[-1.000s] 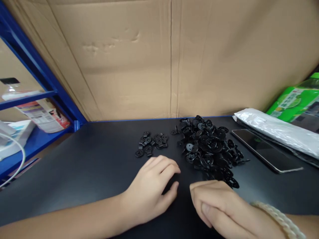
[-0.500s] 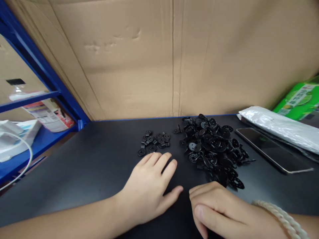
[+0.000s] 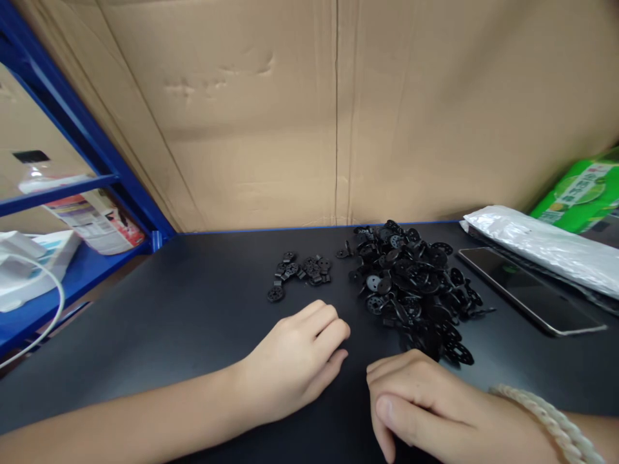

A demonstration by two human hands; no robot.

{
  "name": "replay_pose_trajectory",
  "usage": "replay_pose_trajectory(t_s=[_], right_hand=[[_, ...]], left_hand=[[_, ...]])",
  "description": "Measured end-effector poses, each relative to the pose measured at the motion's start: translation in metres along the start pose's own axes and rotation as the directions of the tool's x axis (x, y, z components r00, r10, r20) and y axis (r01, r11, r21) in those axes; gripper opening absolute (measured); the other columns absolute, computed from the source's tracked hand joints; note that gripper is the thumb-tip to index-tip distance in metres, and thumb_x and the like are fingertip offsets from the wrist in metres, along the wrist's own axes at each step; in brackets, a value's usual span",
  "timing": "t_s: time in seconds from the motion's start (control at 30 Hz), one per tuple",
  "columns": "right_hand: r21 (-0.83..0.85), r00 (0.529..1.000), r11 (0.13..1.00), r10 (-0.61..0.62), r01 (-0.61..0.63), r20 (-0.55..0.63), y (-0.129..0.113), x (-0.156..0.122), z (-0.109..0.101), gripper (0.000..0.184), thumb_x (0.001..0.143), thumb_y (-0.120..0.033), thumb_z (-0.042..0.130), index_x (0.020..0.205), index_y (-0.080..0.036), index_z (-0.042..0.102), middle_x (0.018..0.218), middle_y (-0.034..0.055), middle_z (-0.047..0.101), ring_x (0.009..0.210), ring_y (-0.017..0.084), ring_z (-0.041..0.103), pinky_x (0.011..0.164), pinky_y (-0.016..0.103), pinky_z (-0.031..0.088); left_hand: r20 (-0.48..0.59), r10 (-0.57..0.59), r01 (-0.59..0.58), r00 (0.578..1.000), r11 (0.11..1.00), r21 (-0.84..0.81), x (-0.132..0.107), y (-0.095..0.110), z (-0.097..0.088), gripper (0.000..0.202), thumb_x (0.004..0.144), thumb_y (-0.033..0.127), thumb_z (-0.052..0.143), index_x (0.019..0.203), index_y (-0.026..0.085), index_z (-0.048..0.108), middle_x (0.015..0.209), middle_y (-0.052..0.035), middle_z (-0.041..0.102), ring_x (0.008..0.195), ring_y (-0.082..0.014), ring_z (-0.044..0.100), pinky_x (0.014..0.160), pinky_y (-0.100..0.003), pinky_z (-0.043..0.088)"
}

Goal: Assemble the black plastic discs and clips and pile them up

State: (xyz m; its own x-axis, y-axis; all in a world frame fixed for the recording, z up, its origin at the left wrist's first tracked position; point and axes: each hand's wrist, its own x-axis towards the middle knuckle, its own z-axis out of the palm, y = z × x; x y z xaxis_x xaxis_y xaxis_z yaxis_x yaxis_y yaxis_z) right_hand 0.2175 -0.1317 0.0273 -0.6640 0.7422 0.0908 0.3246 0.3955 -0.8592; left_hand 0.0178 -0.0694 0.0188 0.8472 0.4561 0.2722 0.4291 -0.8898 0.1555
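Note:
My left hand (image 3: 297, 361) hovers over or rests on the black table in front of a small group of black plastic discs with holes (image 3: 314, 268). Its fingers are curled closed, hiding whatever may be inside. My right hand (image 3: 425, 406), with a braided cord on its wrist, lies just below a large heap of similar black plastic discs (image 3: 411, 270). The fingers there are bent under and the thumb lies along them; what they hold, if anything, cannot be seen. One disc (image 3: 275, 294) lies at the near left of the small group.
A phone (image 3: 527, 290) and a silvery plastic bag (image 3: 546, 241) lie right of the heap, with a green package (image 3: 575, 196) behind. Cardboard (image 3: 242, 129) walls the back. On the left, a blue rack (image 3: 97, 129) holds a bottle (image 3: 97, 219) and a white cable (image 3: 60, 303).
My left hand has closed its spread fingers and drawn back slightly from the small group. One disc that lay by its fingertips no longer shows there. My right hand is nearly unmoved.

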Motion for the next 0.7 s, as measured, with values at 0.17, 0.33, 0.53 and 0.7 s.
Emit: replay_pose_trajectory(t_s=[0.17,0.33,0.53,0.7], right_hand=[[0.025,1.0,1.0,0.016,-0.016,-0.001,0.001,-0.001,-0.001,0.049,0.099,-0.028,0.033,0.064,-0.014,0.064,0.062,0.001,0.055,0.064,0.011,0.056,0.071,0.023,0.043],[0.077,0.993,0.991,0.112,-0.109,-0.037,0.009,-0.002,0.001,0.041,0.096,-0.024,0.039,0.059,-0.015,0.055,0.057,-0.0019,0.05,0.058,0.01,0.05,0.061,0.023,0.039],[0.569,0.948,0.797,0.305,-0.201,-0.092,0.02,0.005,0.001,0.018,0.09,-0.03,0.053,0.08,-0.02,0.042,0.067,-0.0056,0.049,0.051,0.008,0.049,0.046,0.018,0.043],[0.735,0.981,0.673,0.183,-0.081,-0.059,0.022,0.011,-0.001,0.018,0.083,-0.021,0.058,0.097,-0.018,0.048,0.09,0.0017,0.053,0.078,0.015,0.062,0.053,0.023,0.056]], left_hand=[[-0.068,-0.133,0.127,0.989,0.988,-0.088,0.001,-0.01,0.006,0.034,0.087,0.019,0.061,0.12,0.014,0.052,0.11,-0.0106,0.063,0.102,-0.0258,0.057,0.089,-0.04,0.051],[-0.146,-0.073,0.034,0.987,0.966,-0.257,0.003,-0.012,0.007,0.024,0.086,0.014,0.064,0.11,0.016,0.061,0.097,-0.006,0.069,0.088,-0.0198,0.063,0.079,-0.031,0.054],[-0.381,-0.115,-0.091,0.917,0.871,-0.482,0.006,0.005,-0.001,0.021,0.078,0.009,0.072,0.098,0.014,0.068,0.091,-0.007,0.069,0.081,-0.0156,0.066,0.072,-0.023,0.055],[-0.361,-0.146,-0.118,0.921,0.778,-0.617,0.005,0.014,0.001,0.022,0.074,0.008,0.075,0.095,0.012,0.07,0.093,-0.009,0.069,0.079,-0.0164,0.068,0.072,-0.024,0.056]])
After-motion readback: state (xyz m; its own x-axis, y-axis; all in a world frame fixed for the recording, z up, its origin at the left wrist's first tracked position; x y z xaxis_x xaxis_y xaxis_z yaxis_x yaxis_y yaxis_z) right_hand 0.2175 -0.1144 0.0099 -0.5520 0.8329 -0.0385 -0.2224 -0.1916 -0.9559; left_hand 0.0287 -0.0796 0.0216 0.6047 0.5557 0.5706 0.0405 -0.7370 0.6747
